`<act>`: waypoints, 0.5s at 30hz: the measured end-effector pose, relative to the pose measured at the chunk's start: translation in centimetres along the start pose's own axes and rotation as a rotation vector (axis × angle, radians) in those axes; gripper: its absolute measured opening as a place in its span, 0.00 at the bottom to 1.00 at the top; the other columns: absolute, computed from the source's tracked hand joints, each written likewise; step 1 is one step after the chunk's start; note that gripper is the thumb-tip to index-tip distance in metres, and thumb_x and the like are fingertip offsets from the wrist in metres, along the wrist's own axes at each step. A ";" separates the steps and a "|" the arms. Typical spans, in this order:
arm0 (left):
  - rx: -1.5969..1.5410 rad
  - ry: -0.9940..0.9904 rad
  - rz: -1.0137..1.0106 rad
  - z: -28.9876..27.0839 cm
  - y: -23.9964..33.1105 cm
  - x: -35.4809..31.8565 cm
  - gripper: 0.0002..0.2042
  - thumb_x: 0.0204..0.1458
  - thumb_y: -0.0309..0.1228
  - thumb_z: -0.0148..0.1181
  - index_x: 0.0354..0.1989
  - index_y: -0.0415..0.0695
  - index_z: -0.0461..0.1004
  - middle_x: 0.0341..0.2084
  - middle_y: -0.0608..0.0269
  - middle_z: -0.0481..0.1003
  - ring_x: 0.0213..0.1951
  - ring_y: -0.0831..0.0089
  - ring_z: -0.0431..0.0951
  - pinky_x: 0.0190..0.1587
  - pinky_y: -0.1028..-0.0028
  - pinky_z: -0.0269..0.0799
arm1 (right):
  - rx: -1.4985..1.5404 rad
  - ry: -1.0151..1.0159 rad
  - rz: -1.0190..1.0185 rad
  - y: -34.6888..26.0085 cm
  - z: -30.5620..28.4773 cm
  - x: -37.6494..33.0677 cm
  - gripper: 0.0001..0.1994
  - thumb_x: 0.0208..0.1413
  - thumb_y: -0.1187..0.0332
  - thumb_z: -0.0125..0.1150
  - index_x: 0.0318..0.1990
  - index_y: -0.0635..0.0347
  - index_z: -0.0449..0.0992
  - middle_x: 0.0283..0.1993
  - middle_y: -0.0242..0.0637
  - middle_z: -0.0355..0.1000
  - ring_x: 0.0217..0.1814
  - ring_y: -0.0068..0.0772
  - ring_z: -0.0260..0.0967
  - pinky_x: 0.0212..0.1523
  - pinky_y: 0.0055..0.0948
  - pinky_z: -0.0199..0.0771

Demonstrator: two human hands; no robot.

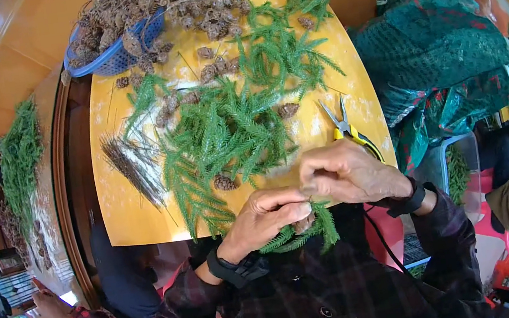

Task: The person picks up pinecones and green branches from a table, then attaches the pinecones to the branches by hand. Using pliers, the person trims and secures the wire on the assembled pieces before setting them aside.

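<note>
Yellow and dusted with pale powder, the surface (125,210) runs away from the person's chest toward a wooden wall. Nearest of all, just off its near edge, the left hand (263,219) and the right hand (348,175) meet, fingertips pinched together on a small green sprig (313,229) whose needles fan out below the knuckles; a small brown cone seems tucked under the fingers, though they hide most of it. Both wrists carry dark bands above plaid sleeves. Just beyond the right hand, yellow-handled pliers (346,128) lie on the surface with the jaws pointing away, the handles partly hidden by that hand. Left of the hands a pine cone (225,181) rests at the near end of a wide heap of green conifer branches (230,123), which covers the middle of the surface and hides some of it. Further left lies a bundle of thin dark wires (132,166), well apart from the hands. More cones (215,67) are scattered among the branch tips farther on. At the far left corner a blue basket (122,50) brims with cones and overhangs the edge. To the right, beside the surface, stand bulging green sacks (434,49). At the lower left another person's hand (51,308) shows above a red plaid sleeve.
</note>
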State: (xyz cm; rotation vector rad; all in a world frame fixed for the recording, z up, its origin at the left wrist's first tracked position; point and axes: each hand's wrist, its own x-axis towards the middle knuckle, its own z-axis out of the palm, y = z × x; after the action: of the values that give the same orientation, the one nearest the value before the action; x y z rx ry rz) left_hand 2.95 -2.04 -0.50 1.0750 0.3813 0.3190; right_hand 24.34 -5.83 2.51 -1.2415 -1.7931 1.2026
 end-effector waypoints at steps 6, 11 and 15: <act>0.356 0.101 0.088 0.1 -0.3 0.0 0.09 0.58 0.29 0.56 0.31 0.34 0.74 0.20 0.66 0.73 0.24 0.81 0.70 0.28 0.78 0.66 | 0.034 -0.082 -0.013 0.1 0.7 0.3 0.12 0.56 0.65 0.62 0.26 0.61 0.68 0.19 0.34 0.63 0.19 0.27 0.58 0.22 0.29 0.57; 0.369 0.192 0.098 0.9 0.1 0.0 0.08 0.57 0.28 0.56 0.34 0.34 0.76 0.21 0.65 0.74 0.25 0.81 0.71 0.28 0.78 0.66 | 0.161 -0.047 0.156 0.0 1.2 -0.1 0.09 0.56 0.71 0.56 0.26 0.64 0.68 0.18 0.31 0.61 0.22 0.19 0.55 0.23 0.28 0.59; 0.107 0.240 0.056 0.3 -0.3 -0.1 0.08 0.56 0.27 0.57 0.37 0.34 0.77 0.26 0.66 0.76 0.29 0.80 0.74 0.34 0.78 0.70 | 0.270 0.128 0.118 0.5 1.3 -0.4 0.10 0.60 0.65 0.59 0.32 0.64 0.72 0.20 0.30 0.61 0.26 0.17 0.59 0.26 0.23 0.62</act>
State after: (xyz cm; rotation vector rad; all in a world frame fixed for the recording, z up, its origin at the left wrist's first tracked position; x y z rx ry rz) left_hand 3.02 -2.47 -0.64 1.1568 0.5883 0.4844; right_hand 23.49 -6.56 1.53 -1.2487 -1.4287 1.3482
